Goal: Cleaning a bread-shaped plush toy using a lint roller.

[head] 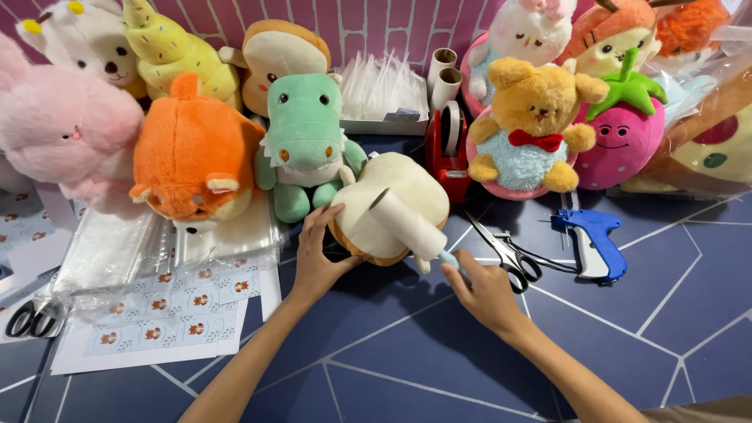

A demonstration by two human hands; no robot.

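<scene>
Both forearms are seen reaching up from the near edge of the dark blue table (pixel 439 368). By the left hand (pixel 317 254) a cream plush toy (pixel 392 205) with a brown rim is steadied — fingers are pressed against its left side, near the middle of the table. By the right hand (pixel 482 290) the pale blue handle of a lint roller (pixel 407 223) is gripped, fingers closed round it, and the white roll is laid across the cream toy's top. Just right of that hand, black-handled scissors (pixel 505 254) are lying, and further right a blue tagging gun (pixel 595 239). Behind the cream toy a green dinosaur plush (pixel 305 141) is stood, with an orange plush (pixel 192 157) to its left and a red tape dispenser (pixel 448 145) to its right. Along the far edge more soft toys are lined up — among them a yellow bear with a red bow (pixel 533 125). Toward the left edge, sticker sheets (pixel 168 313) and clear plastic bags (pixel 117 247) are spread.
</scene>
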